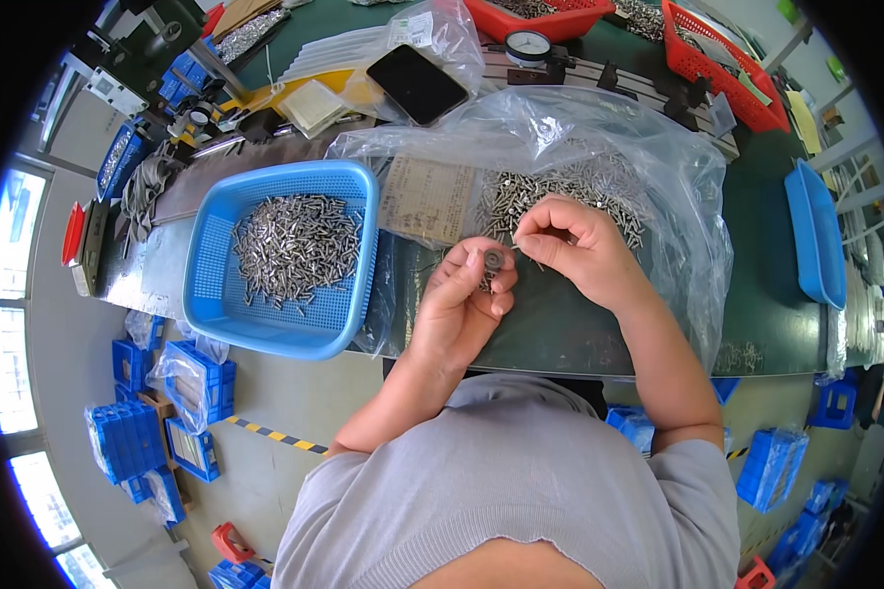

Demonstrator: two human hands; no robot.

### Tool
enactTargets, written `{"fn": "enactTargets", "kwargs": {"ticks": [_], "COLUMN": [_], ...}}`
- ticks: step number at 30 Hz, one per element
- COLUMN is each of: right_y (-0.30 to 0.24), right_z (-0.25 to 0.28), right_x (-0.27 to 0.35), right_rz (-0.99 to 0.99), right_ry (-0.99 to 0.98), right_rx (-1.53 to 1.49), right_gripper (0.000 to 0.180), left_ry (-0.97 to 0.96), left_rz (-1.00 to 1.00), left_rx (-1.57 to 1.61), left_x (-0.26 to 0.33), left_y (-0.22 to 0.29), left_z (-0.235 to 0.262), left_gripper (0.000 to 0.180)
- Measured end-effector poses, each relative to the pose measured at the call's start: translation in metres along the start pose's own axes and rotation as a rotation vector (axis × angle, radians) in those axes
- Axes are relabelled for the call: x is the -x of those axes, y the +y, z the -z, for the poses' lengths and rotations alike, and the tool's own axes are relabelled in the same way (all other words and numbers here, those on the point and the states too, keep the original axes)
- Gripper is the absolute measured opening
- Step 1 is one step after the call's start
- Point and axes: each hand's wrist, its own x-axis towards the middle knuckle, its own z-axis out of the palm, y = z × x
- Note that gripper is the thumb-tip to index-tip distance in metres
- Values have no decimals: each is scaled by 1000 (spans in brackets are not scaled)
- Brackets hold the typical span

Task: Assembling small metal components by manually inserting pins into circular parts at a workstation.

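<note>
Grey and round, a small piece [494, 259] is held in the closed left grip [454, 300]; beside it, a metal pin [516, 243], likely light, stiff, slippery, best held mid-length, seems pinched in the right grip [581, 245]. Loose pins [550, 188] are heaped beyond on the counter [545, 329].

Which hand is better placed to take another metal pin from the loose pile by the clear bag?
Probably the right hand: it is right at the near edge of the pin pile. The left hand is farther away and occupied, holding a round grey part.
</note>
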Motion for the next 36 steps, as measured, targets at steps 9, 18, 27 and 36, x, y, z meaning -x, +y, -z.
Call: {"fn": "enactTargets", "kwargs": {"ticks": [9,18,27,36], "right_y": [2,1,0,18], "right_z": [-10,-8,-4,-7], "right_x": [1,0,-2,-9], "right_rz": [-68,140,320,350], "right_ry": [-93,-64,-58,150], "right_rx": [-275,107,266,779], "right_gripper": [4,15,11,15], "left_ry": [17,25,67,0], "left_rz": [51,111,-3,-60], "left_rx": [-62,-122,-89,85], "left_x": [-1,-1,-1,-1], "left_y": [-2,0,-3,-1], "left_z": [0,-4,-3,1], "left_gripper": [18,20,24,24]}}
